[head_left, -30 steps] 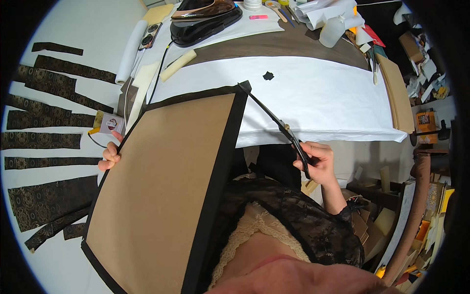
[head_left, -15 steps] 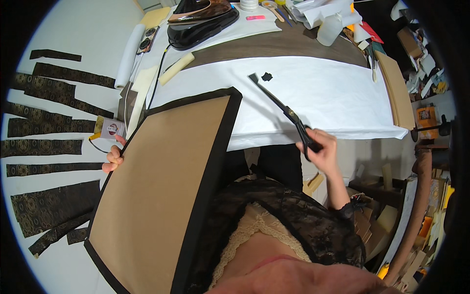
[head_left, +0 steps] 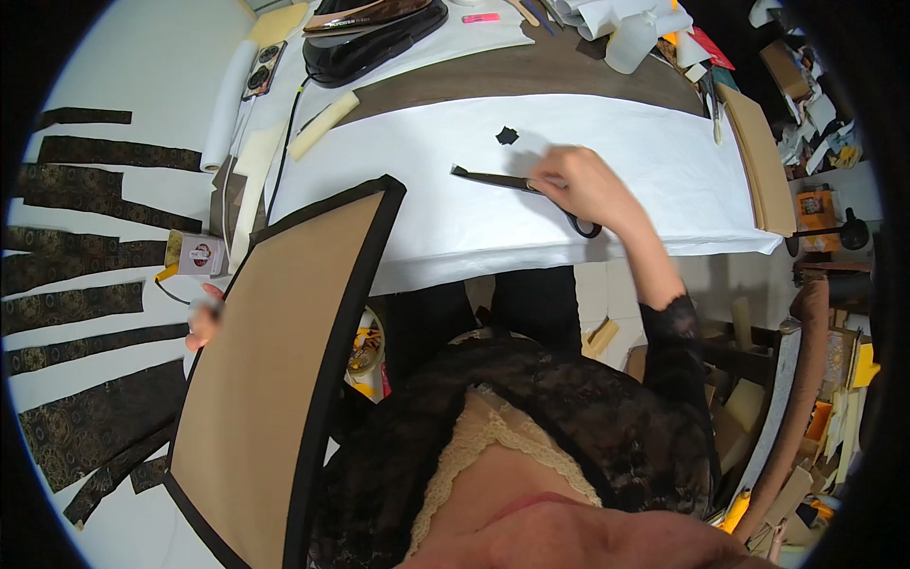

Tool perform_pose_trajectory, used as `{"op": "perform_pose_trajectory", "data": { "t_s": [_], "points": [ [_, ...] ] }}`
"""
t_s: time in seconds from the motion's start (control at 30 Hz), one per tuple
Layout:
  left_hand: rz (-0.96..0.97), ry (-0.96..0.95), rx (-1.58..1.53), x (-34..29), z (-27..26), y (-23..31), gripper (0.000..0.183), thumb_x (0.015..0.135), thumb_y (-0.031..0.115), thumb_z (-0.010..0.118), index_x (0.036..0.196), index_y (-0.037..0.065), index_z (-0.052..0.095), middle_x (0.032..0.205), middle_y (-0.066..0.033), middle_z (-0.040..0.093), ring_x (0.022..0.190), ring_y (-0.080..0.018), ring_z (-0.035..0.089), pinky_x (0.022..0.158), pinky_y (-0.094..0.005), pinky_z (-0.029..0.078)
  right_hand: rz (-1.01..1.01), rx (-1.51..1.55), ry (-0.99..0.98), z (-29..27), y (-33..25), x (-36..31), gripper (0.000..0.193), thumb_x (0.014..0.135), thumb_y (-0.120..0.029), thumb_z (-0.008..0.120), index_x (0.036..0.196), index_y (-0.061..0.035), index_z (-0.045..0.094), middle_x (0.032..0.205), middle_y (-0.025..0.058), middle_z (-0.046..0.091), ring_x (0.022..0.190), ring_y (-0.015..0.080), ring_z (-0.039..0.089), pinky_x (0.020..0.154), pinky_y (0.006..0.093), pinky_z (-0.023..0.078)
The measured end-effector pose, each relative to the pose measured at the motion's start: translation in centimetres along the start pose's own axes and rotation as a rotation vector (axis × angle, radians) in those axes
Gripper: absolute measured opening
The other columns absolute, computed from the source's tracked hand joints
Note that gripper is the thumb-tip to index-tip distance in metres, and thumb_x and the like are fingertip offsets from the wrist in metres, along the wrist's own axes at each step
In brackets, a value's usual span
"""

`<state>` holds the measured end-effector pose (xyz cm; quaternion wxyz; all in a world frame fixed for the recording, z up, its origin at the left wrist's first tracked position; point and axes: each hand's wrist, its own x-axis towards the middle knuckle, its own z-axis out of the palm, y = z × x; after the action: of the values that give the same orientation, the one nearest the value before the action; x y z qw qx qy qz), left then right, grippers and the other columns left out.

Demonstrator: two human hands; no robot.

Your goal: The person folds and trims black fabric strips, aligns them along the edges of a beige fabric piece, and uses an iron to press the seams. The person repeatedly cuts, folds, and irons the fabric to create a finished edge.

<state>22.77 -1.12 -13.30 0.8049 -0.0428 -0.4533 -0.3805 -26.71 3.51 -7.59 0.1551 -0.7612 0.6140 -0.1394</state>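
My left hand (head_left: 204, 321), somewhat blurred, grips the left edge of a large beige panel (head_left: 275, 351) with a black fabric border. The panel leans tilted in front of me, its far corner over the table edge. Over a white sheet (head_left: 427, 228) on the table, my right hand (head_left: 586, 185) is curled round the pivot and handle area of long black scissors (head_left: 495, 178). Their blades point left and look closed; one finger loop shows below the hand, and my fingertips are partly hidden. Beyond the blades lies a small black scrap (head_left: 507, 136).
Dark patterned fabric strips (head_left: 85, 251) spread over the white surface at left, near a small box (head_left: 201, 254). A black iron (head_left: 374, 43) on its base stands at the back. A translucent bottle (head_left: 630, 45) is at back right, and a tub of scraps (head_left: 367, 346) sits below the table edge.
My right hand has carried the scissors forward and lowered them toward the white sheet, the blades swinging more level. My left hand and the panel have shifted slightly left in view.
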Motion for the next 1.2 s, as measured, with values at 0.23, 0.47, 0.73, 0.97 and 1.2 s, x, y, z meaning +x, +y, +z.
{"op": "perform_pose_trajectory", "data": {
  "t_s": [0.23,0.47,0.73,0.97,1.2],
  "points": [
    [-0.060,0.022,-0.110,-1.3,-2.2,-0.2,0.015,0.095,0.020,0.040,0.095,0.005,0.040,0.096,-0.0066,0.042,0.102,-0.0175,0.042,0.117,-0.0436,0.024,0.048,0.474,0.100,8.3,0.2,7.9,0.015,0.083,-0.016,0.071,0.084,-0.0009,0.069,0.081,0.0113,0.067,0.069,0.0225,0.064,0.066,0.0320,0.052],
    [-0.077,0.023,-0.106,-1.5,-4.0,-1.1,0.014,0.096,0.019,0.040,0.092,0.006,0.039,0.091,-0.0066,0.041,0.100,-0.0188,0.043,0.117,-0.0478,0.023,-0.192,-0.371,0.449,5.6,4.7,8.2,0.005,0.078,-0.006,0.066,0.080,-0.0015,0.066,0.081,0.0107,0.061,0.083,0.0277,0.062,0.075,0.0391,0.052],
    [-0.112,0.025,-0.149,-1.6,-4.7,-3.0,0.014,0.097,0.018,0.041,0.089,0.008,0.037,0.087,-0.0067,0.040,0.097,-0.0203,0.044,0.117,-0.0527,0.021,-0.137,-0.193,0.312,4.6,5.1,4.8,0.026,0.081,-0.003,0.066,0.107,0.0021,0.068,0.098,0.0147,0.065,0.091,0.0313,0.062,0.084,0.0386,0.052],
    [-0.133,0.002,-0.210,-0.8,-5.1,-4.3,0.015,0.097,0.017,0.041,0.086,0.009,0.036,0.083,-0.0067,0.039,0.095,-0.0217,0.045,0.117,-0.0570,0.019,-0.012,-0.046,0.304,5.3,2.3,-3.5,0.030,0.080,-0.007,0.071,0.109,-0.0019,0.066,0.103,0.0149,0.061,0.098,0.0322,0.059,0.084,0.0393,0.050],
    [-0.191,-0.028,-0.526,0.2,-3.0,-9.2,0.017,0.098,0.016,0.042,0.083,0.010,0.034,0.079,-0.0067,0.039,0.093,-0.0230,0.046,0.117,-0.0613,0.018,0.314,-0.222,0.578,2.2,12.3,-8.5,0.023,0.079,-0.003,0.068,0.102,-0.0006,0.068,0.099,0.0163,0.062,0.090,0.0332,0.060,0.082,0.0408,0.050]
  ]
}}
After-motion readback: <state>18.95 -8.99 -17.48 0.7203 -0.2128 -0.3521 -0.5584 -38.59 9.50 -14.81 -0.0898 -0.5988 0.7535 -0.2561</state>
